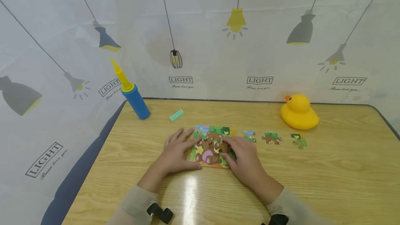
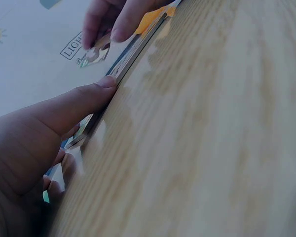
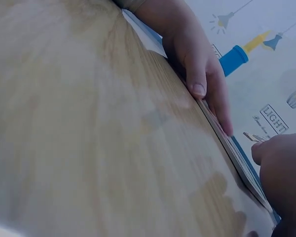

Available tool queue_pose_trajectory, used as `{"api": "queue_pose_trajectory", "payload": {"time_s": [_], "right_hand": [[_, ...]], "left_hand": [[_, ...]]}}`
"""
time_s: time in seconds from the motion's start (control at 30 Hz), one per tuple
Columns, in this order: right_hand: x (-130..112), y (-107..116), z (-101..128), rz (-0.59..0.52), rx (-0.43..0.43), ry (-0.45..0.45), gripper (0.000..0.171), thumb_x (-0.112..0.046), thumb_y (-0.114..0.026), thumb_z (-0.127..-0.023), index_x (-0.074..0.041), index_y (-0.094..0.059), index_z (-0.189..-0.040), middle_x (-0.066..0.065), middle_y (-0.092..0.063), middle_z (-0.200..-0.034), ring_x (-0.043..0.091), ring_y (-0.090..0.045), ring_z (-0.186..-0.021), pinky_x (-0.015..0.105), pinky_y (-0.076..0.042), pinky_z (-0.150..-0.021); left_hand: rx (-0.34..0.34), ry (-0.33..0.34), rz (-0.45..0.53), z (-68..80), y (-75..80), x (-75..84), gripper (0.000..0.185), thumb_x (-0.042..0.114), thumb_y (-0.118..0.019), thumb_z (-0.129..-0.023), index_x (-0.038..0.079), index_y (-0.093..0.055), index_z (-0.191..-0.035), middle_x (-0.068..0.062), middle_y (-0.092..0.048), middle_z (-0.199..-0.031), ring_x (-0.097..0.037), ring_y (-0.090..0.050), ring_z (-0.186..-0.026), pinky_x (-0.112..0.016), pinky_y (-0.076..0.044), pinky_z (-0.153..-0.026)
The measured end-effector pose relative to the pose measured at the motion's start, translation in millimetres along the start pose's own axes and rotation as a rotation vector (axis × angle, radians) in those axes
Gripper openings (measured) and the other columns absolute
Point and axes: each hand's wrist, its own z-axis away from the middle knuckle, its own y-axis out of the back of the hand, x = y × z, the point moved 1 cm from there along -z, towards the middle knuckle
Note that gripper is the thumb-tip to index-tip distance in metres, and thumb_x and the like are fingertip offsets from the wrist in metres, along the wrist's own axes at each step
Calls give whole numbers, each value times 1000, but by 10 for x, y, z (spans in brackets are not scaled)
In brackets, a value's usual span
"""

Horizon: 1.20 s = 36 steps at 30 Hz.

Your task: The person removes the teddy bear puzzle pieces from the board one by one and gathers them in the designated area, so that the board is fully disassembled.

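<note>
A bear jigsaw puzzle (image 1: 207,155) lies on the table in a flat board with an orange and green border. My left hand (image 1: 177,152) rests at its left side, fingers spread, the thumb touching the lower edge. Over the right part of the puzzle, my right hand (image 1: 247,159) pinches a puzzle piece (image 2: 97,53) between thumb and fingers. That piece is tilted and held just above the board in the left wrist view. Loose to the right lie a blue piece (image 1: 249,134), a brown and green piece (image 1: 272,138) and a piece with a yellow bird (image 1: 299,141).
A blue and yellow hand pump (image 1: 136,101) stands at the back left of the wooden table (image 1: 125,159). Beside it lies a small mint-green studded block (image 1: 176,115). A yellow rubber duck (image 1: 299,114) sits at the back right, before a lamp-printed backdrop (image 1: 206,44).
</note>
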Motion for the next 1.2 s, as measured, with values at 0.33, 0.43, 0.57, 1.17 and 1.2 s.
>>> {"api": "queue_pose_trajectory", "payload": {"time_s": [0.33, 0.43, 0.57, 1.17, 1.2], "right_hand": [[288, 309, 292, 16, 23, -30, 51, -7, -88, -87, 1, -67, -133, 14, -71, -126, 35, -63, -114, 61, -42, -102], [335, 394, 370, 30, 37, -19, 51, -5, -88, -85, 2, -68, -131, 15, -71, -124, 35, -64, -112, 59, -44, -100], [391, 484, 463, 68, 50, -14, 52, -6, -88, -84, 2, -68, -132, 15, -71, -124, 35, -64, -110, 57, -44, -97], [443, 589, 595, 44, -57, -184, 42, -16, -87, -90, -9, -73, -129, 10, -66, -130, 38, -53, -119, 60, -36, -95], [436, 594, 595, 45, -64, -194, 42, -18, -87, -90, -11, -74, -129, 11, -66, -132, 39, -52, -120, 60, -36, -94]], "left_hand": [[-5, 14, 9, 0, 10, 23, 104, 67, -87, -77, 25, -46, -164, -2, -21, -177, -42, -8, -162, -68, -8, -123], [-10, 15, 15, 0, 6, 26, 104, 67, -86, -78, 26, -45, -164, -2, -19, -178, -42, -7, -162, -68, -8, -123], [-12, 15, 19, 5, -3, 18, 104, 68, -86, -78, 26, -45, -164, -2, -19, -178, -42, -7, -162, -69, -7, -123], [4, -7, 2, -8, 11, 7, 102, 67, -86, -78, 24, -50, -162, -4, -23, -177, -45, -9, -161, -69, -11, -122], [5, -7, 3, -9, 11, 6, 102, 67, -86, -78, 24, -50, -162, -4, -23, -177, -45, -9, -161, -69, -11, -122]]}}
